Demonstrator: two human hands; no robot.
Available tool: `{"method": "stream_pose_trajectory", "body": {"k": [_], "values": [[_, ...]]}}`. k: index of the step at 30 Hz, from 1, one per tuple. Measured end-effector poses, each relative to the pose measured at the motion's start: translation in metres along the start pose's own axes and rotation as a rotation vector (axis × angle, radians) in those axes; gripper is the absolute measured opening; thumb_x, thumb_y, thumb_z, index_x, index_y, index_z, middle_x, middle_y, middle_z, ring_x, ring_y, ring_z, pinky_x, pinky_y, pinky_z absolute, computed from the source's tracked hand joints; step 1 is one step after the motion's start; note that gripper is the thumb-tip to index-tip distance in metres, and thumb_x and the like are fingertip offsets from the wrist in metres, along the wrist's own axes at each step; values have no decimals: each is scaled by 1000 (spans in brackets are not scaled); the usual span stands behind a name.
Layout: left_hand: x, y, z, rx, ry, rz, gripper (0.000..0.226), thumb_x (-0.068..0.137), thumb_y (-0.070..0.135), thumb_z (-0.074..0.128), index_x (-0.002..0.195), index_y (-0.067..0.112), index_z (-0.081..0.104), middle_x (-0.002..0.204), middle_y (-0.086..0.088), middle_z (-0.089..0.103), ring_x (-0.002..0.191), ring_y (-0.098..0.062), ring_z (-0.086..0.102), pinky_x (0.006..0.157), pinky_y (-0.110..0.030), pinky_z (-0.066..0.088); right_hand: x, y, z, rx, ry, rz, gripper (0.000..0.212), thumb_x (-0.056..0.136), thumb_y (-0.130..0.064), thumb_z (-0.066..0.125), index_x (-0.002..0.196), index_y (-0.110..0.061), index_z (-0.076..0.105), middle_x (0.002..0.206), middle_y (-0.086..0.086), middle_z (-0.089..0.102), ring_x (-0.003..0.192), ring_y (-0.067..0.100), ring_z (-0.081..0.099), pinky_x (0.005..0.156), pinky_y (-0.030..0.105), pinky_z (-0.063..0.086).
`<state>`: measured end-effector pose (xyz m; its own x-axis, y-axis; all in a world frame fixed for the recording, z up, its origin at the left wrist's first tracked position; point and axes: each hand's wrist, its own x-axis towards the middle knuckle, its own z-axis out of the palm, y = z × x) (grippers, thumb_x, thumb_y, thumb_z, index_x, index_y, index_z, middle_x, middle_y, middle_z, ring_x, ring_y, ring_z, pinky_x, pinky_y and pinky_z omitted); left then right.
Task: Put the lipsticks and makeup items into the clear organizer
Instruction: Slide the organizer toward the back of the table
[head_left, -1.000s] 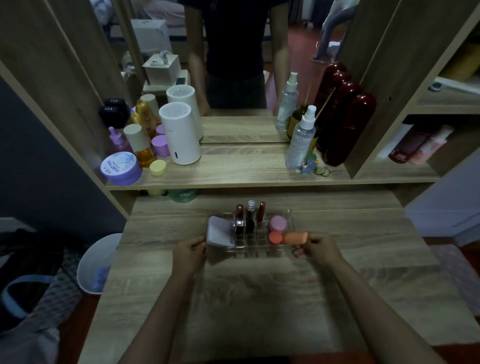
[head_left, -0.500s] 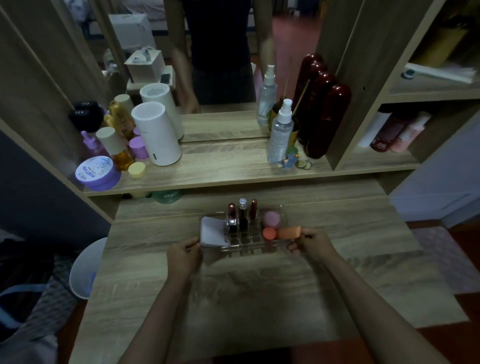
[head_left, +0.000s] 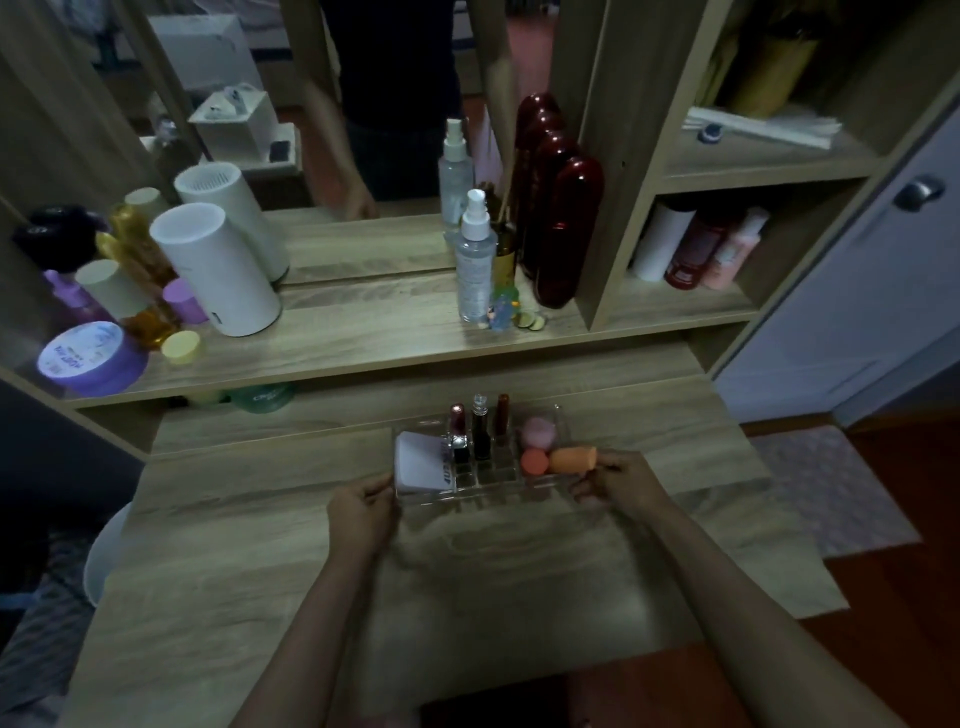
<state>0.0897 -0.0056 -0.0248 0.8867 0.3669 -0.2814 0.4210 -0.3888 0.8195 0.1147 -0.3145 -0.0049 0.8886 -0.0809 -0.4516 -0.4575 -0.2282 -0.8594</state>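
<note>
The clear organizer (head_left: 483, 493) sits on the wooden desk (head_left: 467, 582) in front of me. Three upright lipsticks (head_left: 480, 431) stand in its middle slots. A white compact (head_left: 421, 462) fills its left section. Its right section holds a pink puff (head_left: 540, 432), a round orange sponge (head_left: 534, 461) and an orange blender sponge (head_left: 573, 459). My left hand (head_left: 361, 512) grips the organizer's left end. My right hand (head_left: 618, 480) grips its right end, fingers beside the orange blender sponge.
A shelf (head_left: 363, 343) above the desk carries a white cylinder (head_left: 215, 270), a purple jar (head_left: 91, 358), small bottles, a spray bottle (head_left: 474, 260) and a dark red case (head_left: 569, 228) against a mirror. Side cubbies hold bottles (head_left: 696, 249). A white bin (head_left: 106, 556) stands at the left.
Both hands stay on the organizer's ends. The view has tilted and shifted, so the shelf and cubbies show more; the organizer itself has barely moved on the desk.
</note>
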Motion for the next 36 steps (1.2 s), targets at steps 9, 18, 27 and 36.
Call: {"method": "stream_pose_trajectory", "body": {"k": [9,18,27,36], "values": [[-21,34,60,-11,-76,68,30,76,-3,62,98,13,74,90,-11,77,76,-13,69,66,-24,53,-7,8,-69,37,23,94,33,90,15,42,72,-2,63,68,13,61,38,4,62,45,17,54],[-42,68,121,-74,-149,78,25,81,1,61,101,9,73,96,-15,76,89,-26,71,82,-47,58,-6,19,-133,98,90,155,37,92,12,41,68,-6,62,69,15,61,42,8,64,45,19,55],[-63,96,162,-67,-169,184,28,82,-2,56,90,14,77,82,-8,78,62,-4,62,56,-17,49,-7,15,-179,62,141,166,24,93,10,42,110,23,54,84,31,63,50,16,62,40,14,52],[-69,106,173,-11,-159,225,28,82,-3,56,101,8,74,94,-16,76,88,-24,71,75,-37,56,-3,14,-195,48,128,166,24,93,10,42,109,17,58,90,26,61,65,21,61,55,22,57]]}}
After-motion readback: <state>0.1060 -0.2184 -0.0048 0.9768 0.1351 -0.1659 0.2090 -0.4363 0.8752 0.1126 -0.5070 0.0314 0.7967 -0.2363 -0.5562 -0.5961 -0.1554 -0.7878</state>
